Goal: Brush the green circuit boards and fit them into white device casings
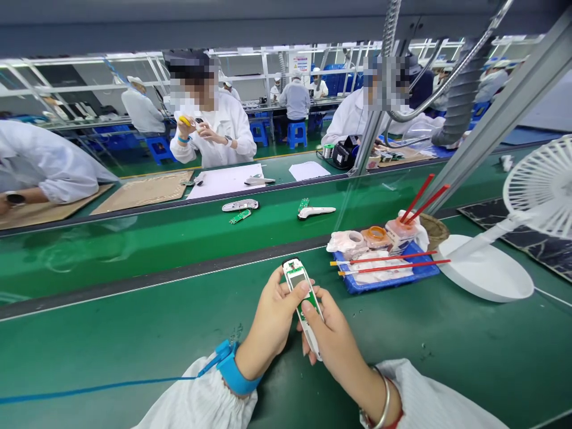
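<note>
Between my two hands is a long white plastic housing (315, 344) with a green circuit board (308, 302) and a small grey screen lying in it. My left hand (274, 310) grips its upper left side, thumb pressed down by the screen. Around the lower right side my right hand (334, 329) is closed, its thumb on the board. The housing is tilted, its dark-tipped top end pointing away from me. The fingers underneath are partly hidden. A blue wrist strap (239, 372) with a cord circles my left wrist.
On the right, a blue tray (379, 285) holds jars, white cloth and red brushes (393, 268). Beside it stands a white fan (487, 271). Ahead, a green conveyor belt (179, 238) carries white housings (318, 211) and circuit boards (240, 217). Co-workers in white sit beyond it.
</note>
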The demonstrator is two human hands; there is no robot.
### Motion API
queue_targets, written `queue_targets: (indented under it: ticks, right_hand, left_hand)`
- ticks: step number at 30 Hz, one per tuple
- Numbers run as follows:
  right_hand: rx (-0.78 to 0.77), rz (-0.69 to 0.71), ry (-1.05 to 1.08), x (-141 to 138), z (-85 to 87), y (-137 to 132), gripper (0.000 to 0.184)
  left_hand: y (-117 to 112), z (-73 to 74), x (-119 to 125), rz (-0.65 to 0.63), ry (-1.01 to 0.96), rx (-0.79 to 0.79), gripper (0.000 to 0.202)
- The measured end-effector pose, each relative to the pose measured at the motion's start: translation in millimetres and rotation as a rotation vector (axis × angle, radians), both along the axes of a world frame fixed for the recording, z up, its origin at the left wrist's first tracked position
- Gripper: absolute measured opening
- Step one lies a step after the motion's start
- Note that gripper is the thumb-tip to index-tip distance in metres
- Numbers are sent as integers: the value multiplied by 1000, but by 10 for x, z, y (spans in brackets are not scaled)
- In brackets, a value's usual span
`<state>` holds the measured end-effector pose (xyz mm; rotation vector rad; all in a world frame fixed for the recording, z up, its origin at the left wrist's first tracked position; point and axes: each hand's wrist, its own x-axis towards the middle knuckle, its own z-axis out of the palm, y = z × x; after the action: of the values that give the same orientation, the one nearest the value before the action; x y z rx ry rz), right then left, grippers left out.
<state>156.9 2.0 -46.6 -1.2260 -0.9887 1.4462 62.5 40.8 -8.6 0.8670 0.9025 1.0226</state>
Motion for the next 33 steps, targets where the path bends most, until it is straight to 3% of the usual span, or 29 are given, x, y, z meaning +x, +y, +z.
queue_targets:
  ticks: [11, 24, 33]
  right_hand:
    - [43, -14, 101, -9, -18, -50, 31]
    - [60, 15, -10, 59, -85, 222, 40]
    - [25, -6, 113, 54, -119, 177, 41]
  left_hand:
    - [-29, -20, 31, 35, 6, 85, 32]
    - [72, -63, 61, 39, 1, 63, 38]
    - [59, -115, 75, 4, 25, 72, 33]
